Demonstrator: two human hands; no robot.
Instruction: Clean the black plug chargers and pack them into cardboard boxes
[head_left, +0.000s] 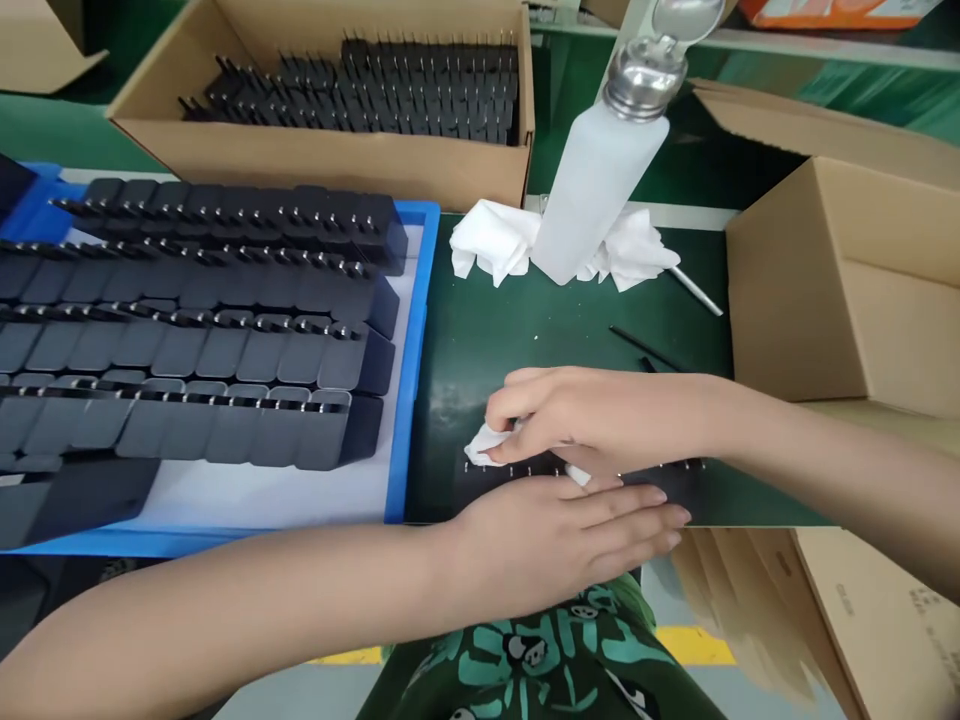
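Observation:
My right hand [577, 415] has its fingers closed round a crumpled white wipe [486, 445]. It holds the wipe against a row of black power adapters [484, 482] with small metal pins, near the front edge of the green table [480, 370]. Stretched out flat along the near side of that row is my left hand [555, 545], fingers together and pointing right. Both hands cover much of the row. A small white piece [577, 474] shows between the hands; I cannot tell whether it belongs to the wipe.
A blue tray [412, 400] on the left holds several rows of black adapters [247, 350]. Behind it, a cardboard box [337, 165] contains more. A white bottle [600, 180] stands among crumpled wipes [495, 240]. Another carton [787, 280] is at right, near a thin black stick [645, 347].

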